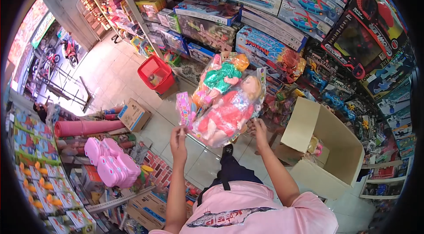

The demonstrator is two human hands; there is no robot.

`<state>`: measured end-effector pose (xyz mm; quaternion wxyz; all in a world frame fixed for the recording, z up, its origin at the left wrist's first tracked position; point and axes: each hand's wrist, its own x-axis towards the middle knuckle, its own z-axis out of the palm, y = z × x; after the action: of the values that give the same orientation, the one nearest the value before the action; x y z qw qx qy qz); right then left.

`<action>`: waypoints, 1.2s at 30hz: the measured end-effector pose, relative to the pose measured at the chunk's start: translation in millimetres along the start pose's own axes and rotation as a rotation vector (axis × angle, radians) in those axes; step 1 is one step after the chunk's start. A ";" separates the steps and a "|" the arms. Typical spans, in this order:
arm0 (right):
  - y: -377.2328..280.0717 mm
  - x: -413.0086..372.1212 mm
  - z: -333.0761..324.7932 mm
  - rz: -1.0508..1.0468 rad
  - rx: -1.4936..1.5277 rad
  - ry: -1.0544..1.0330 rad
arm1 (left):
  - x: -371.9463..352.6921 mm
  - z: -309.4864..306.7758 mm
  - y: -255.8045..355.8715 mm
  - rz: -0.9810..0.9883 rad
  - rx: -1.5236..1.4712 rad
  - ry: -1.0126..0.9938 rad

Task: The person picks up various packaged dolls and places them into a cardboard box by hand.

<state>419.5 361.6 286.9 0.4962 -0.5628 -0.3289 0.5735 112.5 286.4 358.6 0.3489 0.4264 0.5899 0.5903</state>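
Note:
A doll in a red dress (227,112), sealed in a clear plastic bag, is held up in front of my body. My left hand (179,142) is closed at the lower left edge of the bag, beside a small pink packet (183,105). On the other side, my right hand (259,131) pinches the bag's edge near the doll's head end. Just beyond it, a second bagged doll in a green dress (221,78) overlaps the first in this view.
An open cardboard box (304,130) with a bagged toy inside stands at my right. A red basket (155,72) is on the tiled floor ahead. Boxed toys, including a Spider-Man box (267,50), line the shelves. Pink plastic cases (117,167) are stacked at left.

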 end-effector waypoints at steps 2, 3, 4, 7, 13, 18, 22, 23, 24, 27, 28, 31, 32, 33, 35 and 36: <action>-13.3 8.1 15.6 0.189 0.079 0.025 | 23.8 24.0 21.3 0.065 0.086 -0.146; -15.1 13.0 23.5 0.187 0.087 0.034 | 36.7 36.6 26.0 0.133 0.164 -0.275; -15.5 15.3 30.6 0.166 -0.012 0.064 | 49.0 50.7 27.3 0.134 0.164 -0.285; 0.2 21.3 29.5 0.120 -0.148 0.111 | 69.1 75.8 7.5 0.259 0.508 -0.467; -48.3 16.6 38.1 0.202 -0.311 0.150 | 86.4 98.7 17.9 0.047 0.733 -0.462; -63.8 15.9 49.4 0.202 -0.265 0.254 | 103.6 99.5 8.0 0.075 0.658 -0.625; -80.1 8.7 49.8 0.064 0.017 0.403 | 124.6 93.3 29.3 -0.077 0.399 -0.889; -84.5 4.3 48.1 0.008 0.048 0.416 | 131.5 90.4 31.5 -0.078 0.328 -0.956; -91.0 -1.2 49.2 -0.049 0.079 0.428 | 138.5 87.3 34.0 -0.070 0.322 -0.974; -111.8 -20.6 65.7 -0.249 0.134 0.478 | 159.4 72.5 32.7 -0.159 0.040 -1.104; -119.1 -26.7 74.4 -0.290 0.168 0.454 | 168.6 66.7 30.7 -0.156 0.033 -1.118; -131.2 -35.3 106.4 -0.370 0.221 0.412 | 200.2 45.9 51.1 -0.355 -0.287 -1.133; -133.3 -35.4 119.2 -0.374 0.252 0.376 | 211.9 38.0 44.6 -0.355 -0.293 -1.137; -133.4 -34.7 132.6 -0.375 0.284 0.340 | 222.4 30.1 35.7 -0.384 -0.427 -1.170; -133.4 -27.6 163.3 -0.356 0.261 0.295 | 232.6 13.8 35.9 -0.467 -0.579 -1.193; -133.8 -23.1 180.2 -0.340 0.243 0.246 | 236.7 4.7 35.0 -0.462 -0.578 -1.196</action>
<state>268.0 411.6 446.5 0.6860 -0.5014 -0.2846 0.4439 27.0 502.8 414.9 0.8292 0.4317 0.1918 0.2986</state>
